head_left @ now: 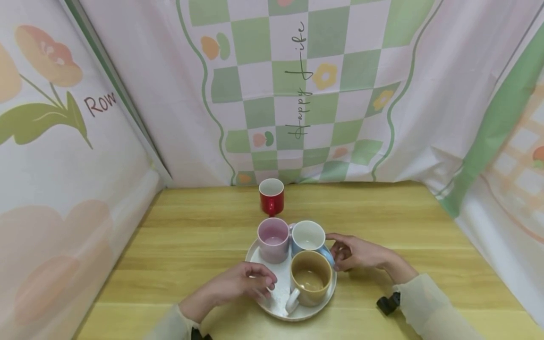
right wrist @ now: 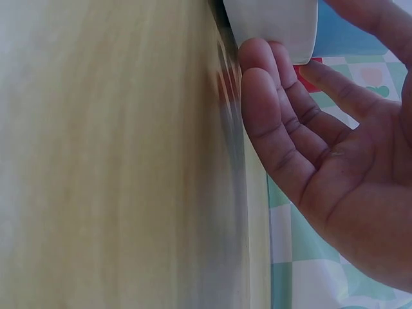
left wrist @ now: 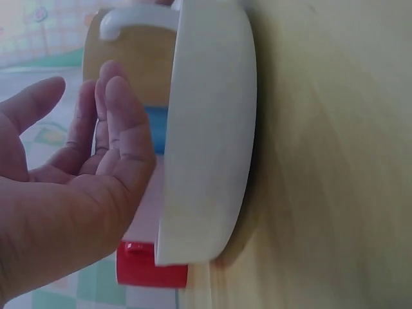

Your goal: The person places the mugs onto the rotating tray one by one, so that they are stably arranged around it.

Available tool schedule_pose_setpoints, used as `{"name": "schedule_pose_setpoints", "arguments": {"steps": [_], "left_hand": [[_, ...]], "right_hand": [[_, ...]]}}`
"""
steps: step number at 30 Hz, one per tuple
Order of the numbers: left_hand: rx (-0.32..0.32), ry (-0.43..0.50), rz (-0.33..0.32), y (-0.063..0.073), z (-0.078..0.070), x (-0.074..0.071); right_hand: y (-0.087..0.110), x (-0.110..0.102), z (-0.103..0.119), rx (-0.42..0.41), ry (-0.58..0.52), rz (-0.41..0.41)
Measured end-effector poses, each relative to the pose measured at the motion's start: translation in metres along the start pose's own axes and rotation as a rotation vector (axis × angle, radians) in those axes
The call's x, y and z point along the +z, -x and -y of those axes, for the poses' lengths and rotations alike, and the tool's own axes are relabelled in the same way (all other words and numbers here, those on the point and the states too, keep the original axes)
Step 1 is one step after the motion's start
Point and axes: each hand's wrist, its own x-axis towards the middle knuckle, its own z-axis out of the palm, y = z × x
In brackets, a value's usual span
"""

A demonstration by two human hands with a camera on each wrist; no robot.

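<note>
One wood-grained table (head_left: 178,236) carries a round, shiny white plate (head_left: 279,297), probably heavy when loaded, breakable, best lifted by opposite edges. At its sides I see the left hand (head_left: 244,284) and right hand (head_left: 358,255), loosely parted, empty grips. Crowding it, slick, likely ceramic: mustard mug (head_left: 312,285) near right, blue mug (head_left: 307,238) behind, pink mug (head_left: 274,242) far left. Beyond stands a red mug (head_left: 272,198).

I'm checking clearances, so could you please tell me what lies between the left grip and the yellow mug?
In the head view, just bare plate shows between the left grip and the yellow mug.
</note>
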Motion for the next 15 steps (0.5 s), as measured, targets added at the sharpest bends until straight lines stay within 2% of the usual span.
{"name": "schedule_pose_setpoints", "arguments": {"steps": [5, 15], "left_hand": [[-0.023, -0.050, -0.047, 0.005, -0.004, -0.012], [-0.026, -0.019, -0.120, 0.008, -0.006, -0.034]], "right_hand": [[0.000, 0.000, 0.001, 0.007, -0.005, 0.002], [0.001, 0.000, 0.002, 0.010, -0.008, 0.007]]}}
